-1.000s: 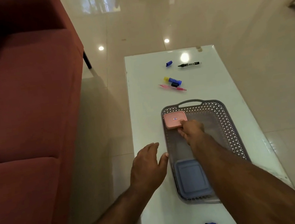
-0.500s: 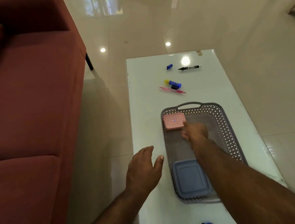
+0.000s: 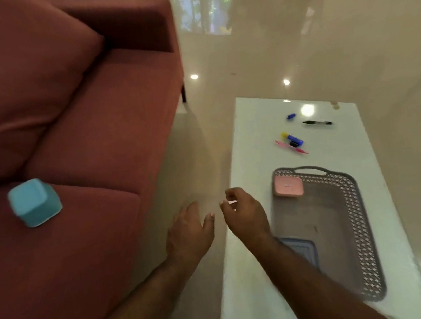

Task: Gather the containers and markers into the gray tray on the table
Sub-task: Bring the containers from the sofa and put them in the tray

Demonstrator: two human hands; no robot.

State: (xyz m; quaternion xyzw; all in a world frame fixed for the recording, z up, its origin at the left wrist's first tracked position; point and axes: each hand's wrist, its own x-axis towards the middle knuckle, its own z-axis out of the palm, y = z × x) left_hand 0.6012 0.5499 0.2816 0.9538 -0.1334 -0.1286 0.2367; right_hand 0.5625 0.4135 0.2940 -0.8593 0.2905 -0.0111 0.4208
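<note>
Head view, somewhat blurred: the gray tray [image 3: 357, 220] sits at lower right on the white worktop [image 3: 248, 133]. A pink box [image 3: 287, 186] lies in its top left corner, a blue-gray box [image 3: 304, 250] at its lower left, partly under the right forearm. Markers [image 3: 292, 143] lie loose above the tray, a black marker [image 3: 317, 122] and a blue cap [image 3: 291, 116] higher up. A teal box [image 3: 34, 202] rests on the red sofa [image 3: 93, 120] at left. Left hand [image 3: 188, 237], fingers spread, holds nothing; right hand [image 3: 245, 212], fingers loosely curled, seems empty.
</note>
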